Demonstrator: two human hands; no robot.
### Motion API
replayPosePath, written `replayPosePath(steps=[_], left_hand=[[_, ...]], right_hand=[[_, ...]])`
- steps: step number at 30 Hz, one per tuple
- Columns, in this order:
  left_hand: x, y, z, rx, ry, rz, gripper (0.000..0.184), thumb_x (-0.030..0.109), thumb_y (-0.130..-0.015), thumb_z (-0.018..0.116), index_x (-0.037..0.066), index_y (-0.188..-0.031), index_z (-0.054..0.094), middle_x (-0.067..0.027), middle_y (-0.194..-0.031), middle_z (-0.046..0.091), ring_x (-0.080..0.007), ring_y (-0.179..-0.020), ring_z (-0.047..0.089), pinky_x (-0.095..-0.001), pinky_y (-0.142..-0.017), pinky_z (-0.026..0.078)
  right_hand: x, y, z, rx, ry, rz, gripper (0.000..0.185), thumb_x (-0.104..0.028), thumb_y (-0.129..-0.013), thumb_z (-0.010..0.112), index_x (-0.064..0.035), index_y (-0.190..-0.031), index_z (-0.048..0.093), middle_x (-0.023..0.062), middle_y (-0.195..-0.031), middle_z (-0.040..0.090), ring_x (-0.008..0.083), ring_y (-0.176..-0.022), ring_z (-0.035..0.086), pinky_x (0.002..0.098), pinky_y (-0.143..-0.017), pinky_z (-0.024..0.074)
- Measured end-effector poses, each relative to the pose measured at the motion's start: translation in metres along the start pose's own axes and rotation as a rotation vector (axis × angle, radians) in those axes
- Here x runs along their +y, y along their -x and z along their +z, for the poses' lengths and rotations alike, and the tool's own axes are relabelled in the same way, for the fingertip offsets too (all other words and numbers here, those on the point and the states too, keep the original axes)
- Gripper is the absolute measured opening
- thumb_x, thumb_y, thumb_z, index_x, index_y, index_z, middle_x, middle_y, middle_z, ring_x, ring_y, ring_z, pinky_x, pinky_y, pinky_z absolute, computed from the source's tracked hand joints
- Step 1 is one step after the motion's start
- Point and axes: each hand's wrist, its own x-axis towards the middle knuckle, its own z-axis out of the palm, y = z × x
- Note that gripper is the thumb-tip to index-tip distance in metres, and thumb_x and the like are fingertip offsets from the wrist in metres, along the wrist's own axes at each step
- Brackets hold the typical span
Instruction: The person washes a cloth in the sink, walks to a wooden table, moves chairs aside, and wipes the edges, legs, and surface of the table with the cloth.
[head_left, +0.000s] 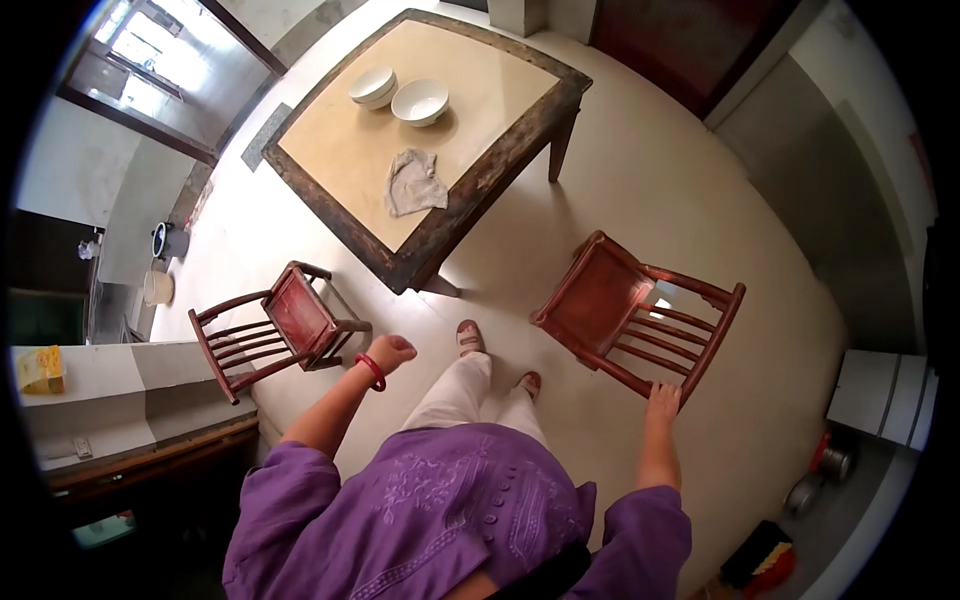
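Note:
My right hand [663, 401] is closed around the top rail of a reddish-brown wooden chair [597, 298] on the right. My left hand [391, 353], with a red bangle at the wrist, hangs in the air with its fingers curled together. Whether anything is inside those fingers, I cannot make out. A second wooden chair [302, 310] stands just to the left of that hand, apart from it. Ahead is a square table [500, 100] with a dark worn edge. On it are white bowls [420, 102], some stacked [373, 87], and a crumpled grey cloth [416, 184] near the front edge.
At the left wall stand a dark bucket [170, 241] and a pale bucket [158, 288]. A yellow packet [42, 370] lies on the ledge at far left. Metal pots [833, 460] and a white cabinet [880, 397] are at the right. A dark red door [690, 45] is at the back.

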Motion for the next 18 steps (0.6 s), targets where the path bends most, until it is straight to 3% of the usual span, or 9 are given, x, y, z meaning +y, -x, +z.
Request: replayPosePath(steps=[1, 5, 6, 8, 11, 14, 15, 16, 18], left_hand=[[-0.01, -0.004, 0.004, -0.047, -0.064, 0.003, 0.028, 0.027, -0.079, 0.069, 0.003, -0.093, 0.071, -0.0123, -0.085, 0.071, -0.0213, -0.079, 0.067, -0.0333, -0.076, 0.052], [-0.067, -0.017, 0.02, -0.223, -0.243, 0.009, 0.032, 0.034, -0.074, 0.07, 0.009, -0.092, 0.073, -0.0122, -0.092, 0.071, -0.0264, -0.085, 0.067, -0.0361, -0.079, 0.053], [-0.067, -0.013, 0.016, -0.27, -0.269, -0.022, 0.035, 0.034, -0.074, 0.068, 0.01, -0.099, 0.072, -0.0117, -0.093, 0.071, -0.0263, -0.088, 0.067, -0.0353, -0.082, 0.052], [-0.087, -0.012, 0.014, -0.36, -0.332, -0.002, 0.04, 0.036, -0.075, 0.068, 0.011, -0.106, 0.07, -0.0109, -0.096, 0.071, -0.0256, -0.09, 0.067, -0.035, -0.083, 0.052], [-0.103, -0.009, 0.003, -0.458, -0.291, -0.053, 0.046, 0.036, -0.075, 0.067, 0.011, -0.113, 0.067, -0.0093, -0.102, 0.07, -0.0247, -0.094, 0.066, -0.0348, -0.086, 0.051], [-0.119, -0.015, 0.005, -0.516, -0.249, -0.068, 0.049, 0.035, -0.074, 0.068, 0.011, -0.117, 0.065, -0.0097, -0.106, 0.069, -0.0244, -0.099, 0.065, -0.0338, -0.09, 0.05], [-0.121, -0.017, 0.008, -0.519, -0.228, -0.067, 0.05, 0.035, -0.074, 0.068, 0.011, -0.118, 0.065, -0.01, -0.107, 0.069, -0.0244, -0.099, 0.065, -0.0337, -0.09, 0.05], [-0.125, -0.018, 0.013, -0.519, -0.205, -0.068, 0.051, 0.034, -0.073, 0.068, 0.012, -0.119, 0.064, -0.0104, -0.108, 0.069, -0.0243, -0.1, 0.065, -0.0336, -0.091, 0.049], [-0.129, -0.024, 0.025, -0.523, -0.154, -0.032, 0.045, 0.031, -0.073, 0.069, 0.011, -0.113, 0.068, -0.0121, -0.106, 0.069, -0.0244, -0.1, 0.065, -0.0331, -0.091, 0.048]], right_hand=[[-0.001, -0.001, 0.012, 0.053, 0.013, -0.034, 0.057, -0.018, -0.089, 0.057, -0.0123, -0.142, 0.037, 0.0099, -0.133, 0.049, 0.0263, -0.126, 0.04, 0.0427, -0.11, 0.0196], [-0.008, 0.018, 0.042, 0.047, -0.091, -0.056, 0.053, -0.018, -0.091, 0.055, -0.0113, -0.141, 0.04, 0.0119, -0.129, 0.051, 0.0261, -0.122, 0.044, 0.043, -0.109, 0.0212], [-0.01, 0.021, 0.065, 0.079, -0.106, -0.052, 0.051, -0.018, -0.091, 0.054, -0.0107, -0.14, 0.041, 0.0124, -0.127, 0.053, 0.0261, -0.121, 0.045, 0.0429, -0.109, 0.0218], [-0.009, 0.03, 0.085, -0.075, -0.152, -0.012, 0.051, -0.024, -0.093, 0.053, -0.0142, -0.142, 0.039, 0.0088, -0.133, 0.05, 0.0232, -0.126, 0.041, 0.0415, -0.111, 0.0165], [-0.018, 0.062, 0.052, -0.25, -0.2, 0.098, 0.045, -0.021, -0.093, 0.053, -0.0126, -0.137, 0.047, 0.0101, -0.132, 0.052, 0.0257, -0.122, 0.048, 0.0432, -0.109, 0.026], [-0.038, 0.047, 0.003, -0.529, -0.386, 0.102, 0.032, -0.02, -0.088, 0.057, -0.0087, -0.117, 0.063, 0.0167, -0.114, 0.064, 0.0326, -0.104, 0.06, 0.0438, -0.091, 0.0462], [-0.057, 0.022, 0.011, -0.534, -0.512, 0.034, 0.033, -0.015, -0.09, 0.053, -0.0097, -0.122, 0.061, 0.0167, -0.12, 0.062, 0.0326, -0.106, 0.061, 0.0455, -0.087, 0.048], [-0.073, 0.004, -0.006, -0.313, -0.65, -0.271, 0.033, -0.021, -0.086, 0.058, -0.0053, -0.115, 0.063, 0.0208, -0.107, 0.065, 0.0335, -0.099, 0.062, 0.0406, -0.082, 0.0502], [-0.108, 0.006, -0.12, -0.145, -1.3, -0.48, 0.041, -0.024, -0.085, 0.064, -0.0023, -0.118, 0.06, 0.0156, -0.104, 0.067, 0.0242, -0.097, 0.063, 0.0336, -0.085, 0.0494]])
